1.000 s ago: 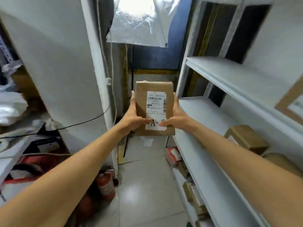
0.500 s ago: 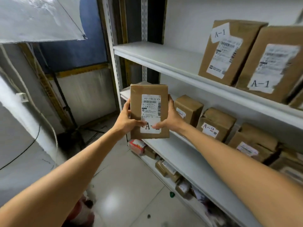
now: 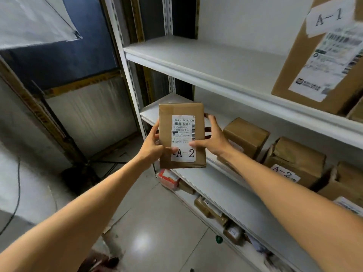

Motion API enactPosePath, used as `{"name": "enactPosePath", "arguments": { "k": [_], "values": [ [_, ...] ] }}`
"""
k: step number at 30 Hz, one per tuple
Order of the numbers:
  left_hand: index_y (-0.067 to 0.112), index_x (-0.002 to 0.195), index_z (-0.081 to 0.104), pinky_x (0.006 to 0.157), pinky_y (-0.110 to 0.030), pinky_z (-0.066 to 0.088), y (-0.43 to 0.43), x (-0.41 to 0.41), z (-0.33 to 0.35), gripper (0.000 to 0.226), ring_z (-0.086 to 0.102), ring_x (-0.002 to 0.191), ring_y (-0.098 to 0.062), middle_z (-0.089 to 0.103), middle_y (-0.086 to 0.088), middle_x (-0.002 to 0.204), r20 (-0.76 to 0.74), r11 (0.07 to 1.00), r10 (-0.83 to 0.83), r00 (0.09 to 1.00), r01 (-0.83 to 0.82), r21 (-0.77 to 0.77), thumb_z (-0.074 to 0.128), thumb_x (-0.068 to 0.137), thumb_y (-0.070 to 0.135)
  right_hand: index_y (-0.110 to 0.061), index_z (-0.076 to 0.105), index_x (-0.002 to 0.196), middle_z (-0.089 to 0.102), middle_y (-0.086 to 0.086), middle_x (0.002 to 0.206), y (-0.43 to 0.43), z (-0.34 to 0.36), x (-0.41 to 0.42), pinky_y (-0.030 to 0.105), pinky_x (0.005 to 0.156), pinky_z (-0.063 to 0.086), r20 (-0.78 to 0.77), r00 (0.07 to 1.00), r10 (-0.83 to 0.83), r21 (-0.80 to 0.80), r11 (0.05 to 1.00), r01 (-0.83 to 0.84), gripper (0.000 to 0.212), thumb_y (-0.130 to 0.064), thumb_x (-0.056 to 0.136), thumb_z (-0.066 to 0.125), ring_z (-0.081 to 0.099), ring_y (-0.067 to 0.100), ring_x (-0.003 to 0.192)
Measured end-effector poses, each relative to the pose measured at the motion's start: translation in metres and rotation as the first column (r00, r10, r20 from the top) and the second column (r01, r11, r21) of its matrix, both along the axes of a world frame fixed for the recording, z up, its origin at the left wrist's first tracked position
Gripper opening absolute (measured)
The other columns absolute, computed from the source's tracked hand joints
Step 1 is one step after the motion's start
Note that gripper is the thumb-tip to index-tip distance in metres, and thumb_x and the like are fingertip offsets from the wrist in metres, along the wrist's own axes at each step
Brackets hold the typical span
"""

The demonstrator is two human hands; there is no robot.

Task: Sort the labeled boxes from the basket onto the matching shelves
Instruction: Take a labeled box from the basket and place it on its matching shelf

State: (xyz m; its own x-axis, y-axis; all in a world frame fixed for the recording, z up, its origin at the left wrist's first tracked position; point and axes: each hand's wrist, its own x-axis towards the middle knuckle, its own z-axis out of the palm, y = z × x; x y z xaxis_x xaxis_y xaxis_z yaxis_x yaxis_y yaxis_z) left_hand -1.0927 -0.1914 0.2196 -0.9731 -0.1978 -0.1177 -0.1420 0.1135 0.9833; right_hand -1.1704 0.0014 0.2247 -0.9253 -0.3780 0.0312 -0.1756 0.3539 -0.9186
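Note:
A flat brown cardboard box labeled A-2 point(image 3: 181, 116) is held upright in front of me, its white shipping label facing me. My left hand point(image 3: 152, 146) grips its left edge and my right hand point(image 3: 213, 137) grips its right edge. The box hangs just in front of the left end of the middle shelf point(image 3: 222, 183), where other A-2 boxes point(image 3: 294, 158) sit. Above it, the upper shelf point(image 3: 206, 63) carries a large box marked A-1 point(image 3: 306, 55) at the right. The basket is out of sight.
The white metal rack has an upright post point(image 3: 127, 71) just left of the held box. Small parcels point(image 3: 212, 210) and a red-and-white packet point(image 3: 169, 178) lie on the bottom shelf. Tiled floor point(image 3: 157, 222) spreads below; a white panel point(image 3: 35, 20) hangs at upper left.
My view has swung right, toward the rack, and moved closer to it. My thumbs have shifted on the box, so the full A-2 mark shows. Both hands have kept hold of it.

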Motion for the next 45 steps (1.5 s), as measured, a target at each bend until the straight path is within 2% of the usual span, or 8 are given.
{"name": "enactPosePath", "arguments": {
  "k": [3, 8, 16, 21, 27, 30, 39, 45],
  "values": [
    [0.030, 0.148, 0.023, 0.072, -0.029, 0.060, -0.013, -0.024, -0.007, 0.097, 0.058, 0.111, -0.022, 0.053, 0.002, 0.117, -0.010, 1.000, -0.029, 1.000, 0.029, -0.010, 0.075, 0.073, -0.005, -0.033, 0.004, 0.150, 0.041, 0.007, 0.143, -0.010, -0.003, -0.021, 0.039, 0.094, 0.048, -0.036, 0.999, 0.027, 0.066, 0.998, -0.024, 0.120, -0.014, 0.065, 0.087, 0.048, 0.025, 0.122],
    [0.038, 0.148, 0.020, 0.077, -0.036, 0.059, -0.031, -0.063, -0.021, 0.106, 0.058, 0.114, -0.026, 0.049, -0.007, 0.132, 0.045, 0.996, -0.082, 0.996, 0.083, -0.013, 0.079, 0.070, -0.001, -0.041, -0.009, 0.149, 0.036, 0.005, 0.150, -0.021, -0.009, -0.049, 0.042, 0.099, 0.044, -0.016, 1.000, -0.006, 0.130, 0.991, 0.008, 0.132, -0.016, 0.064, 0.089, 0.049, 0.028, 0.123],
    [0.039, 0.144, 0.017, 0.073, -0.032, 0.056, -0.063, -0.126, -0.042, 0.101, 0.059, 0.103, -0.019, 0.049, 0.000, 0.121, 0.131, 0.958, -0.277, 0.952, 0.284, -0.038, 0.075, 0.073, -0.006, -0.030, 0.031, 0.127, 0.049, 0.008, 0.119, -0.036, -0.021, -0.083, 0.037, 0.075, 0.057, -0.004, 0.969, -0.246, 0.137, 0.960, 0.244, 0.087, -0.011, 0.064, 0.087, 0.055, 0.026, 0.106],
    [0.031, 0.146, 0.016, 0.089, -0.052, 0.052, -0.066, -0.163, -0.053, 0.097, 0.059, 0.106, -0.027, 0.048, -0.008, 0.130, 0.153, 0.944, -0.327, 0.932, 0.330, 0.011, 0.069, 0.076, -0.011, -0.023, 0.034, 0.111, 0.045, 0.003, 0.114, -0.049, -0.025, -0.086, 0.030, 0.070, 0.047, -0.189, 0.903, -0.386, 0.209, 0.883, 0.421, 0.068, -0.012, 0.066, 0.084, 0.049, 0.018, 0.097],
    [0.023, 0.136, 0.035, 0.086, -0.049, 0.054, -0.054, -0.198, -0.066, 0.077, 0.052, 0.117, -0.029, 0.047, -0.013, 0.135, 0.112, 0.921, -0.387, 0.915, 0.380, 0.080, 0.062, 0.076, -0.018, -0.033, 0.039, 0.143, 0.030, 0.005, 0.125, -0.055, -0.034, -0.087, 0.015, 0.090, 0.036, -0.209, 0.884, -0.419, 0.322, 0.824, 0.466, 0.081, -0.005, 0.077, 0.076, 0.037, 0.011, 0.104],
    [0.034, 0.139, 0.034, 0.091, -0.055, 0.051, -0.049, -0.213, -0.074, 0.085, 0.049, 0.121, -0.034, 0.043, -0.016, 0.133, 0.126, 0.905, -0.426, 0.896, 0.423, 0.050, 0.062, 0.076, -0.017, -0.027, 0.046, 0.138, 0.031, 0.005, 0.125, -0.058, -0.037, -0.091, 0.002, 0.079, 0.033, -0.221, 0.837, -0.500, 0.319, 0.774, 0.547, 0.071, 0.003, 0.078, 0.072, 0.036, 0.009, 0.101],
    [0.022, 0.147, 0.023, 0.088, -0.046, 0.054, -0.025, -0.226, -0.081, 0.095, 0.049, 0.119, -0.026, 0.046, -0.008, 0.129, 0.124, 0.816, -0.576, 0.808, 0.578, 0.024, 0.062, 0.072, -0.022, -0.017, 0.035, 0.148, 0.029, 0.008, 0.143, -0.056, -0.040, -0.099, 0.027, 0.108, 0.029, -0.102, 0.795, -0.598, 0.453, 0.684, 0.572, 0.072, -0.003, 0.084, 0.067, 0.030, 0.023, 0.137],
    [0.019, 0.146, 0.020, 0.092, -0.050, 0.052, -0.019, -0.229, -0.081, 0.094, 0.046, 0.118, -0.024, 0.042, -0.010, 0.134, 0.132, 0.799, -0.592, 0.795, 0.601, -0.033, 0.064, 0.072, -0.020, -0.006, 0.038, 0.144, 0.032, 0.007, 0.143, -0.051, -0.026, -0.100, 0.024, 0.111, 0.023, -0.106, 0.827, -0.552, 0.519, 0.679, 0.519, 0.063, 0.001, 0.086, 0.060, 0.028, 0.021, 0.138]
  ]
}}
